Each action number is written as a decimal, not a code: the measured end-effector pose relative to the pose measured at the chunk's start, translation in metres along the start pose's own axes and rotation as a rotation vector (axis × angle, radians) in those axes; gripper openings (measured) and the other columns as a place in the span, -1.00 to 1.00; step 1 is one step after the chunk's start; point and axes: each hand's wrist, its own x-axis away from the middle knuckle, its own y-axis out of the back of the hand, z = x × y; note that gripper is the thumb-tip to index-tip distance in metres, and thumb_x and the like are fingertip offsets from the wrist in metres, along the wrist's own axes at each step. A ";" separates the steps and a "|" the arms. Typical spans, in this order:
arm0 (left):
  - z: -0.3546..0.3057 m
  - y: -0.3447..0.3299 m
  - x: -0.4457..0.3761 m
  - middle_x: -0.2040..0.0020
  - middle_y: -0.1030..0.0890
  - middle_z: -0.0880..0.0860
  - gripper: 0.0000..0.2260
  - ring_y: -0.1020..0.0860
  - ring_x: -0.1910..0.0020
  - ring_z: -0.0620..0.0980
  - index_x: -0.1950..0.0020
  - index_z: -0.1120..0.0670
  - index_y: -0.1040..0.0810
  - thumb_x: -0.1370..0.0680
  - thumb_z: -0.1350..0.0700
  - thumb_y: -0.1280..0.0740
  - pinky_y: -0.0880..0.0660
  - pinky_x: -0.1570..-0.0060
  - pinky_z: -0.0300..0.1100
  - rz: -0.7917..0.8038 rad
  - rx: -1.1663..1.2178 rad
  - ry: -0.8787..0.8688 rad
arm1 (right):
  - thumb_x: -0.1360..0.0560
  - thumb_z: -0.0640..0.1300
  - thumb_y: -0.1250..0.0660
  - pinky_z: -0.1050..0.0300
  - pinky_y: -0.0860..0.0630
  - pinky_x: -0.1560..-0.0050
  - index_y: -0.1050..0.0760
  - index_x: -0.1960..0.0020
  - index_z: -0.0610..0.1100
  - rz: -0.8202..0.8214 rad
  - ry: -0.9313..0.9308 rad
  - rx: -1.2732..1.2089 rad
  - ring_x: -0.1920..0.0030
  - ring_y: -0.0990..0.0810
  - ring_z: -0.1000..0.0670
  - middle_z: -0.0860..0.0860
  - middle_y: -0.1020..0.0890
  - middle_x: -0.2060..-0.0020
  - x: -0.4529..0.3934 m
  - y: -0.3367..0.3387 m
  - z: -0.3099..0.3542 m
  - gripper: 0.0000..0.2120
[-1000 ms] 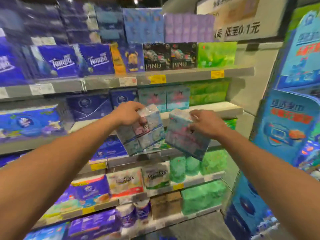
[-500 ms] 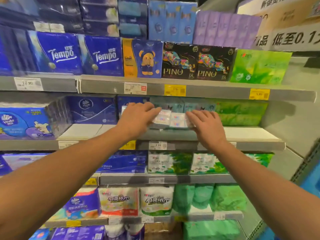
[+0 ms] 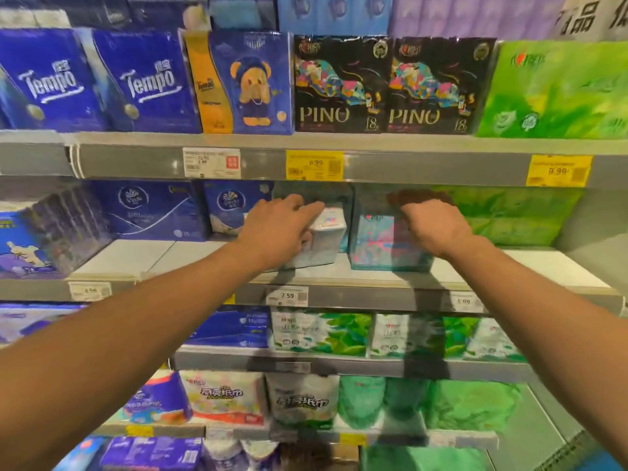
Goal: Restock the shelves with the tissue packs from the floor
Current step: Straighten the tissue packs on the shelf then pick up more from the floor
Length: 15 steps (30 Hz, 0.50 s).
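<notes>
Two tissue packs stand on the white middle shelf (image 3: 509,266). A pale blue-white tissue pack (image 3: 326,241) stands on the left, and my left hand (image 3: 282,226) holds it from its left side with fingers reaching over its top. Beside it on the right is a teal and pink tissue pack (image 3: 377,243). My right hand (image 3: 433,226) grips that pack's upper right edge, fingers curled over the top. The fingertips of both hands are blurred or hidden behind the packs.
Blue Vinda packs (image 3: 149,209) stand left of my hands and green packs (image 3: 516,215) to the right on the same shelf. The shelf above (image 3: 407,161) carries Tempo, Pino and green packs. Lower shelves hold more tissue and paper rolls.
Both hands carried the two packs up from chest height onto the middle shelf. The packs lay flat half a second ago and stand upright now.
</notes>
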 end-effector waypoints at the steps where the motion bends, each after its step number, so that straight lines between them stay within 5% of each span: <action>1: 0.000 0.001 -0.001 -0.28 -0.47 0.13 -0.55 -0.54 -0.06 0.25 -0.47 -0.11 -0.26 -0.58 -0.01 -0.26 -0.42 0.09 0.03 -0.007 0.006 0.008 | -0.52 -0.17 -0.26 -0.05 -0.48 0.03 -0.49 -0.21 -0.14 -0.010 -0.042 0.015 -0.10 -0.58 -0.27 -0.24 -0.61 -0.08 0.002 0.000 0.003 -0.73; 4: 0.001 0.008 0.000 -0.26 -0.49 0.12 -0.57 -0.54 -0.08 0.23 -0.46 -0.13 -0.27 -0.60 -0.06 -0.23 -0.44 0.04 0.04 -0.027 0.051 0.032 | -0.46 -0.12 -0.38 -0.07 -0.46 0.00 -0.47 -0.24 -0.16 -0.184 -0.046 -0.012 -0.06 -0.57 -0.27 -0.21 -0.60 -0.05 0.010 0.003 0.033 -0.64; 7: 0.004 0.019 0.008 -0.23 -0.51 0.07 -0.56 -0.54 -0.09 0.19 -0.44 -0.10 -0.30 -0.58 -0.08 -0.26 -0.50 0.03 0.06 -0.075 0.107 0.011 | -0.39 -0.07 -0.45 -0.08 -0.45 -0.09 -0.36 -0.38 -0.17 -0.340 0.203 -0.291 -0.09 -0.50 -0.24 -0.19 -0.54 -0.11 0.009 0.003 0.075 -0.39; 12: 0.035 0.037 0.036 -0.31 -0.50 0.01 -0.49 -0.50 -0.22 0.11 -0.45 -0.03 -0.39 -0.51 0.08 -0.41 -0.46 -0.12 0.10 -0.135 0.400 -0.074 | -0.31 0.00 -0.58 0.06 -0.42 -0.22 -0.28 -0.46 -0.15 -0.220 0.220 -0.787 -0.23 -0.52 -0.10 -0.13 -0.54 -0.26 0.006 0.019 0.110 -0.17; 15: 0.065 0.043 0.053 -0.30 -0.53 0.03 -0.46 -0.46 -0.25 0.06 -0.45 0.01 -0.41 -0.48 0.16 -0.44 -0.41 -0.21 0.02 -0.136 0.523 -0.121 | -0.27 -0.09 -0.62 0.06 -0.54 -0.20 -0.39 -0.36 -0.09 -0.119 0.267 -1.040 -0.12 -0.60 0.06 0.03 -0.60 -0.16 0.019 0.014 0.126 -0.27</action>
